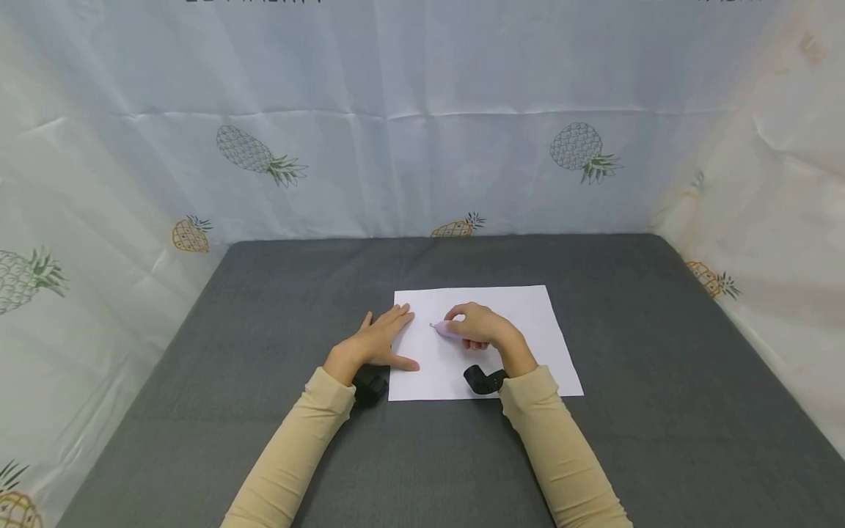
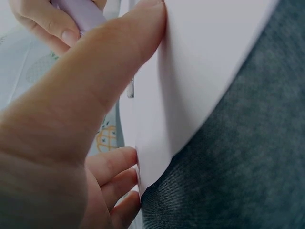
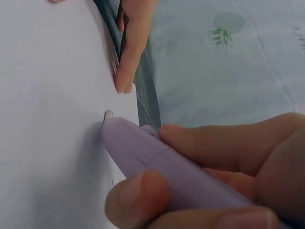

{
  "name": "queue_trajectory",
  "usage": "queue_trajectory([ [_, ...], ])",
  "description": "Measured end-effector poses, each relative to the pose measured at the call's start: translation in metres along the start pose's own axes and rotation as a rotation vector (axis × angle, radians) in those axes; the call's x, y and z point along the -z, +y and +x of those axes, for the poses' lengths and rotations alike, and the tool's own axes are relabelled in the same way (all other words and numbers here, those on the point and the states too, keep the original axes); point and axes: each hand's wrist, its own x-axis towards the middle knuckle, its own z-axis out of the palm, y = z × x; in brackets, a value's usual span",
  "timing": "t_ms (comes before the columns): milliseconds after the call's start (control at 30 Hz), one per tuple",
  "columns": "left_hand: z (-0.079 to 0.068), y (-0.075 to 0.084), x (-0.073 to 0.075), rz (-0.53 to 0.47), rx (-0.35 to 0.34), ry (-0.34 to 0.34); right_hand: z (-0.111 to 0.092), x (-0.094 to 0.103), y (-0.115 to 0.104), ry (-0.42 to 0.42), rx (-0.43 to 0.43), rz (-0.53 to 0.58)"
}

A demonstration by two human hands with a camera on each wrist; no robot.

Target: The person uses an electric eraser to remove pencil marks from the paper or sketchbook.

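A white sheet of paper lies on the dark grey table. My left hand rests on the paper's left edge with its fingers spread, the thumb lower down near the front corner. In my right hand is a lilac utility knife, gripped between thumb and fingers. Its tapered end points left, and a small rounded metal tip sticks out close over the paper. A slider shows on its upper side by a fingertip. The left wrist view catches part of the lilac handle beyond my left thumb.
Dark wrist cameras hang beneath both wrists, the right one over the paper's front part. The grey tablecloth spreads around the sheet. A pale curtain printed with pineapples stands behind the table and along both sides.
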Motion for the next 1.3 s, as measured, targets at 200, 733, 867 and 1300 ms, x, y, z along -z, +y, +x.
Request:
queue_trajectory([
  [200,-0.0008,0.0007,0.001,-0.012,0.007,0.005,0.0024,-0.0008,-0.0008,0.08,-0.021,0.029],
  [733,-0.0007,0.0013,0.0003,-0.007,0.013,-0.002,0.0023,-0.0006,0.0017,0.027,0.003,0.005],
  [867,-0.0014,0.0012,0.0,-0.009,0.008,0.0,0.0017,-0.0008,0.0014,-0.009,0.01,0.003],
  [1300,-0.0003,0.0013,0.0008,-0.01,0.018,-0.001,0.0063,-0.0026,0.0011,0.088,0.004,0.042],
])
